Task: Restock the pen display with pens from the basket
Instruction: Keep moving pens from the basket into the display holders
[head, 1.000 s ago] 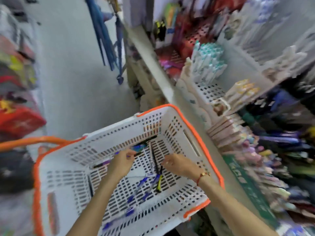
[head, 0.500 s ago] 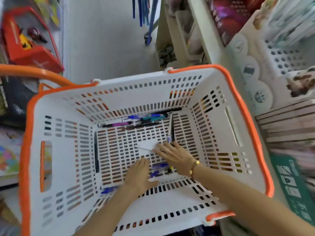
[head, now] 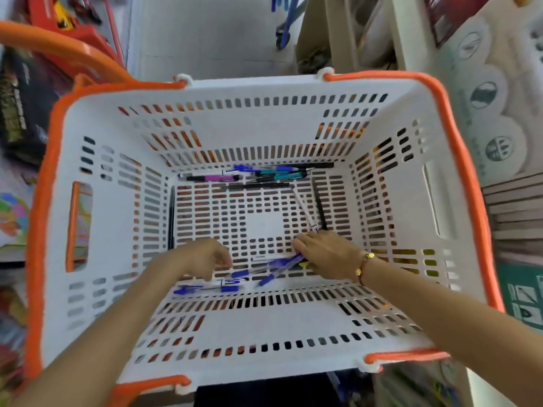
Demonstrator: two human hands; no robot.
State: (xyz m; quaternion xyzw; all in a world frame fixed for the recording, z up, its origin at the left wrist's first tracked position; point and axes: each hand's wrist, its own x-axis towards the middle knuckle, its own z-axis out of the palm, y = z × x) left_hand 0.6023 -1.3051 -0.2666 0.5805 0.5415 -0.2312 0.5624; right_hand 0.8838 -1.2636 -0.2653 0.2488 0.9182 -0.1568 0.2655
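1. Early stage, by my judgement: both hands are down in the basket gathering, and no pen has reached the display.
2. The right hand curls its grip round a bunch of blue pens; the left hand hovers just beside them, fingers loosely curled, holding nothing I can see.
3. More pens lie along the far edge of the basket floor.
4. Stocked shelves stand right; grey floor lies beyond.
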